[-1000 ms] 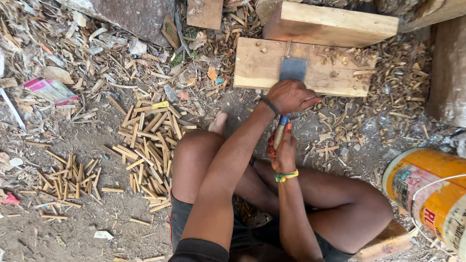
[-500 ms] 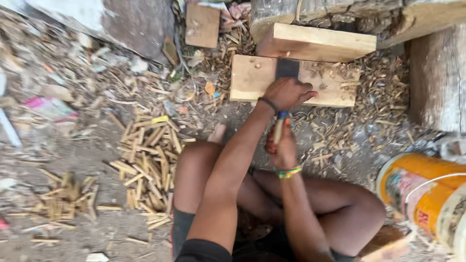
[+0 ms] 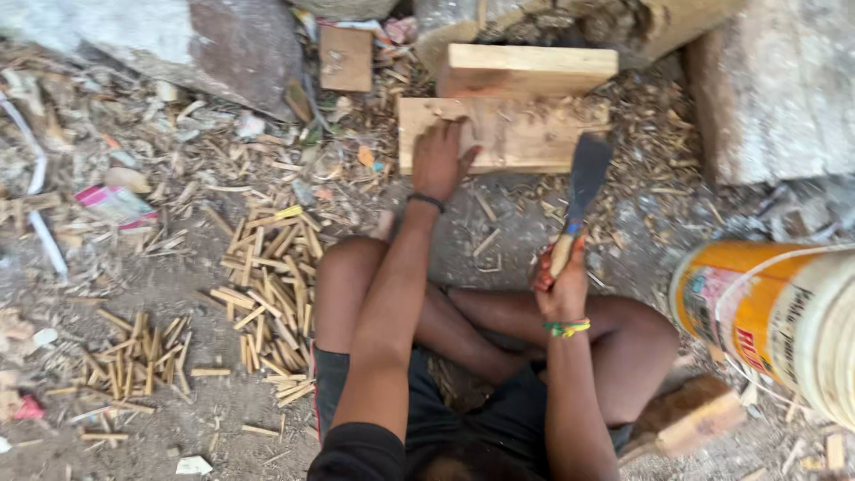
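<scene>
Place: an outdoor woodworking spot on bare ground — a rough, informal workshop.
Floor: packed dirt (image 3: 169, 294) strewn with wood chips and shavings.
Work surface: a flat wooden block (image 3: 517, 134) on the ground, with a second plank (image 3: 530, 67) behind it.
Product: small split sticks in heaps (image 3: 267, 294) — another pile (image 3: 134, 361) further left.
Tool: a broad-bladed chopping knife (image 3: 583, 183).
Surroundings: stone slabs (image 3: 775, 89) and a yellow bucket (image 3: 775, 316).

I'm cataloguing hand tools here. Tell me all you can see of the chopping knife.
The chopping knife has a broad, dark, flat blade and a pale wooden handle wrapped with coloured tape. The right hand grips the handle, holding it tilted, blade up and forward, its tip near the wooden board. The edge is blurred.
</scene>
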